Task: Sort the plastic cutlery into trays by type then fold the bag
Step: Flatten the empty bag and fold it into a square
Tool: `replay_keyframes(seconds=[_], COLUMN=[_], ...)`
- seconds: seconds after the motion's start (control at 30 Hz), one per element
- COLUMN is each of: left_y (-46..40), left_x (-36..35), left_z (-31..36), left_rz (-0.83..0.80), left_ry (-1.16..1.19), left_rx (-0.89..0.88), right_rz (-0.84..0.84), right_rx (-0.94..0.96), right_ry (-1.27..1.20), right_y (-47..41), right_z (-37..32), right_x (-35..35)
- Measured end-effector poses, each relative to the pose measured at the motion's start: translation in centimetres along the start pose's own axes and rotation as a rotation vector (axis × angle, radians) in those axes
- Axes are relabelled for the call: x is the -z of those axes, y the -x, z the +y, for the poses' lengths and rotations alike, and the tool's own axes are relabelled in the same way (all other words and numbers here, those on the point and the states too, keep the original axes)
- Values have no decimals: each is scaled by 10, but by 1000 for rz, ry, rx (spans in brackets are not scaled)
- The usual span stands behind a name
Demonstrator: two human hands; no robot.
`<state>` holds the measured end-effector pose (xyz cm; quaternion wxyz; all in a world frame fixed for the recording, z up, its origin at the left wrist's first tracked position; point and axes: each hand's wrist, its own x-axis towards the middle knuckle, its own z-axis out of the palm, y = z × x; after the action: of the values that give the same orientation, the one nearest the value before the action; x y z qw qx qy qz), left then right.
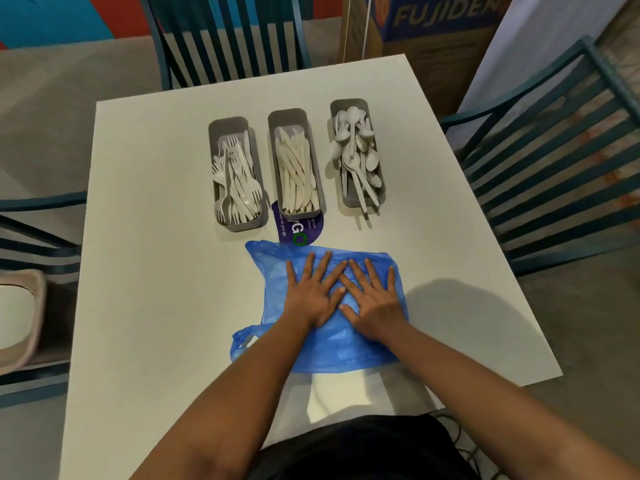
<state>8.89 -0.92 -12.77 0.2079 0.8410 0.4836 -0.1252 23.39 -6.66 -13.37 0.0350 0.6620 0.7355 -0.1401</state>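
Canteen-like eatery, white table (145, 237), teal slatted chairs (561, 168)

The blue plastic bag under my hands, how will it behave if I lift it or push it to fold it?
The thin blue plastic bag looks floppy: it lies wrinkled and needs the left hand and right hand pressing it flat. It is probably very light, being translucent film. It may slide on the smooth white table when pushed.

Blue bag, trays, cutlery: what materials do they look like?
Blue bag: thin plastic film, translucent and crinkled, slightly glossy; both hands, left hand and right hand, press it flat.
Grey trays: probably moulded plastic, matte, with rounded corners; exact material unclear.
Cutlery: off-white, smooth, thin pieces with a faint sheen, consistent with plastic.
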Motion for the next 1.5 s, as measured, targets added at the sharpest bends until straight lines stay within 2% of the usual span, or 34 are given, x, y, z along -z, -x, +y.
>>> replay_keyframes(seconds=[0.1,0.23,0.37,0.5,0.63,0.73,0.87,1.03,1.13,1.27,1.4,1.5], left_y=[5,10,15,18,25,36,54,83,94,102,110,110], left_x=[-10,-6,4,19,37,29,-4,-50,-54,-53,-47,-34], left_z=[-17,-31,-51,-58,-33,-4,11,-9,-28,-56,-74,-66], left_rz=[23,81,39,32,227,277,201,69,73,76,94,137], left_ry=[40,87,91,93,114,124,106,26,-6,43,78,128], left_rx=[86,227,355,389,312,178,61,17,34,140,223,271], right_rz=[10,-124,-105,-89,-65,23,-13,-96,-103,-209,-227,-189], right_rx=[-37,-232,-408,-490,-395,-242,-107,-26,-48,-129,-212,-175], right_ry=[-10,-55,-38,-35,-74,-102,-35,-5,14,88,52,12], right_y=[-1,1,2,4,3,9,20,45,44,45,51,51], right_z=[10,34,63,68,41,13,-8,4,17,38,48,41], right_x=[-5,0,3,17,30,28,10,-16,-13,-6,-1,5])
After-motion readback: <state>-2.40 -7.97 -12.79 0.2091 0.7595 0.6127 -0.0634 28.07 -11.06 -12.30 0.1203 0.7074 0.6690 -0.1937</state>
